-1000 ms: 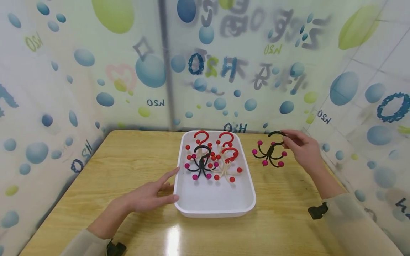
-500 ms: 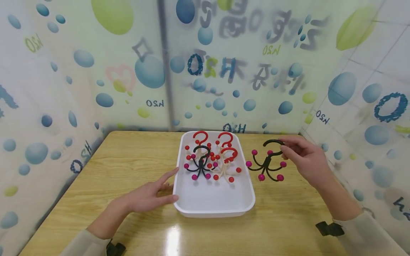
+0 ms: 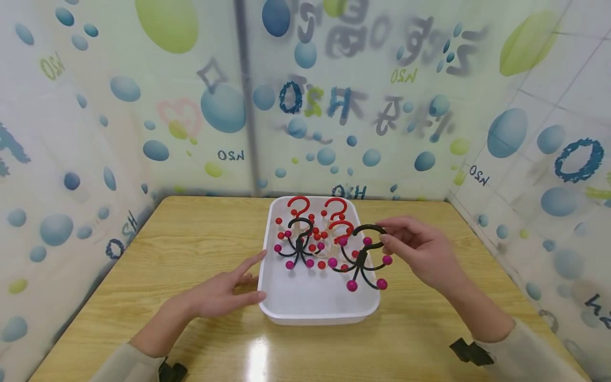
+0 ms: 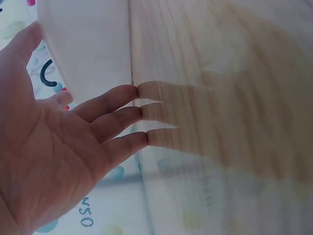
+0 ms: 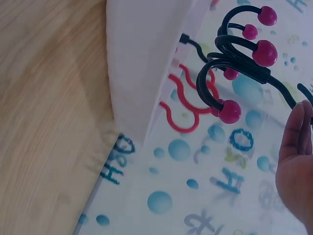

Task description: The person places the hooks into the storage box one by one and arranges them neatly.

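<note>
My right hand (image 3: pixel 422 252) pinches the curved hook handle of a black claw massager (image 3: pixel 361 259) with pink balls on its arms. It hangs over the right side of a white tray (image 3: pixel 310 303), and the right wrist view shows its curled arms (image 5: pixel 244 66) above the tray's wall. Inside the tray lie another black massager (image 3: pixel 299 245) and several cream ones with red hooks, such as one red-hooked massager (image 3: pixel 298 203). At the tray's left side my left hand (image 3: pixel 224 289) touches the rim with thumb and forefinger; its other fingertips (image 4: pixel 129 92) touch the table.
The wooden table (image 3: pixel 191 233) carries the tray near its middle. A patterned curtain wall (image 3: pixel 191 122) with blue and green dots rises behind it and along both sides. The near part of the tray floor is bare.
My right hand has carried the black massager leftward and a little nearer, from beside the tray to above its right side. My left hand has stayed at the rim.
</note>
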Demonstrator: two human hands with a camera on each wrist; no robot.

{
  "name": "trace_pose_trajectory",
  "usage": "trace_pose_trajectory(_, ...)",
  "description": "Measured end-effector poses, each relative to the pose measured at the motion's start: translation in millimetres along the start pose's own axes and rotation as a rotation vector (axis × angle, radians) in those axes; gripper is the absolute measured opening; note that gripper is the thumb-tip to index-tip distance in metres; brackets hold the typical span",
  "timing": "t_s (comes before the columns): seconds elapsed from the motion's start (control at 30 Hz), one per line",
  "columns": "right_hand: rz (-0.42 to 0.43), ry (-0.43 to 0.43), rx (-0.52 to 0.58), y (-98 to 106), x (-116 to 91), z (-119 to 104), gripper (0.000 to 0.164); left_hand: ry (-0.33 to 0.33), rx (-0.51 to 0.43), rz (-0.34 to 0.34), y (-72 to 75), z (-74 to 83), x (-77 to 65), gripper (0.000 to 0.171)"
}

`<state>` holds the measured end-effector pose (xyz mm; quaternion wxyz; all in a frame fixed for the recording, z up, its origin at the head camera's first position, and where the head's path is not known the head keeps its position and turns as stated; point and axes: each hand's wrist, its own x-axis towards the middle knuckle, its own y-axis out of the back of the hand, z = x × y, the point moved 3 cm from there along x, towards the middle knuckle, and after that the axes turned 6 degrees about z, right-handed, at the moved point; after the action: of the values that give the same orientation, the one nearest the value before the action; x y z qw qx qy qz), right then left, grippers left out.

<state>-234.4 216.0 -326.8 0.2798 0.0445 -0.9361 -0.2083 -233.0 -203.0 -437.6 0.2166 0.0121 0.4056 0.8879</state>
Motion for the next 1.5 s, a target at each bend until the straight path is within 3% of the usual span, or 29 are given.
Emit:
trace_pose_trajectory(0.37,-0.168,-0.113,0.049,-55.1,3.2,11.1,0.027,0.001,-0.009,0.002,-0.6,1.1,-0.3,0.092)
trace_pose_trajectory(0.6,-0.226,-0.123,0.016,-77.0,8.3,20.7,0.03,-0.013,-0.009,0.004,-0.9,0.9,0.2,0.092)
trace_pose_trajectory(1.17,-0.322,-0.245,-0.018,-88.9,14.6,38.6,0.026,-0.013,-0.002,0.011,-0.5,1.9,0.8,0.091)
trace_pose_trajectory(1.5,-0.317,-0.246,-0.016,-90.6,15.6,42.5,0.026,0.003,-0.015,0.006,-1.1,0.5,0.4,0.09)
